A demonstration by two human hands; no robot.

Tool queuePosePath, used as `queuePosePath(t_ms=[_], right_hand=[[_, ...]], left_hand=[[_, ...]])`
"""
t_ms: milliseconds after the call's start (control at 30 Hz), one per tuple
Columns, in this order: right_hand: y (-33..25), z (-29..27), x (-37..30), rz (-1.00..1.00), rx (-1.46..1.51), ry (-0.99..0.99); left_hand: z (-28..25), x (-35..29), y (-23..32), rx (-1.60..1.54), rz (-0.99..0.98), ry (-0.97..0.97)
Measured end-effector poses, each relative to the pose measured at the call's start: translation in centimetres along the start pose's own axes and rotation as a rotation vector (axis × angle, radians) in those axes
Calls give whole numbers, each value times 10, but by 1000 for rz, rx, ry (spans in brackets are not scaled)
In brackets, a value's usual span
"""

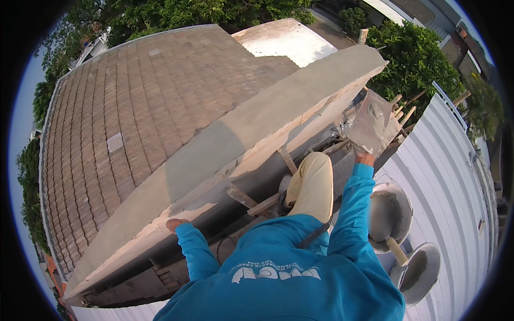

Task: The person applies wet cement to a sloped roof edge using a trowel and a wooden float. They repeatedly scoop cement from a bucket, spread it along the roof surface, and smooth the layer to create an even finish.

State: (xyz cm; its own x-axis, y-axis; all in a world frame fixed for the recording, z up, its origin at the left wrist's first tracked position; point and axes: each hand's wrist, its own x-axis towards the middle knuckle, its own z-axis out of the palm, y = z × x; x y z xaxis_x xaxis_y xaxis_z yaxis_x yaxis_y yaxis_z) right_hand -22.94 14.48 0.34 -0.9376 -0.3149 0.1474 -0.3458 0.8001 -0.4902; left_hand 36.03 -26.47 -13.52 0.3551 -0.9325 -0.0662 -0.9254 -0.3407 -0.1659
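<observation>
Tiled roof [134, 101]: brown, far L; 1 pale square [114, 142] near its L edge, approx. midway up.

Concrete wall [289, 104]: long, grey top, runs diag. from lower L to upper R; 1 darker patch [206, 150] approx. mid-length, full width of top; near edge rough, pale.

L hand [176, 225]: at wall's near edge, toward lower L end; blue sleeve. Fingers partly hidden; can't tell if open or closed, or if gripping.

Wood pcs. [242, 196]: several, below wall's near edge, approx. mid-length.

Knee [312, 179]: 1, pale trousers, bent, close to wall's near edge.

R hand [365, 155]: grips flat board from beneath, at its near end; fingers mostly hidden by it.

Board [360, 128]: 1, grey, w/ wet mortar [378, 113] on top; held just off wall's near edge, toward upper R end.

Buckets: 2, at L edge of white metal roof [447, 176]. Upper bucket [405, 203] w/ grey mix [381, 216]; lower bucket [435, 265] grey inside. Wooden handle [397, 251]: 1, at rims betw. the two.
</observation>
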Motion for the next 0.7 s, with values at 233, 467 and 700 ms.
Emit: queuePosePath(t_ms=[233,467,700], right_hand=[[23,23,83,-188,-380,-114],[53,31,210,-54,1025,-256],[-103,21,234,-296,336,-442]], left_hand=[[-12,36,53,-1333,-834,-4],[-21,26,47,-1162,-844,153],[-70,-4,74,-1582,-907,371]])
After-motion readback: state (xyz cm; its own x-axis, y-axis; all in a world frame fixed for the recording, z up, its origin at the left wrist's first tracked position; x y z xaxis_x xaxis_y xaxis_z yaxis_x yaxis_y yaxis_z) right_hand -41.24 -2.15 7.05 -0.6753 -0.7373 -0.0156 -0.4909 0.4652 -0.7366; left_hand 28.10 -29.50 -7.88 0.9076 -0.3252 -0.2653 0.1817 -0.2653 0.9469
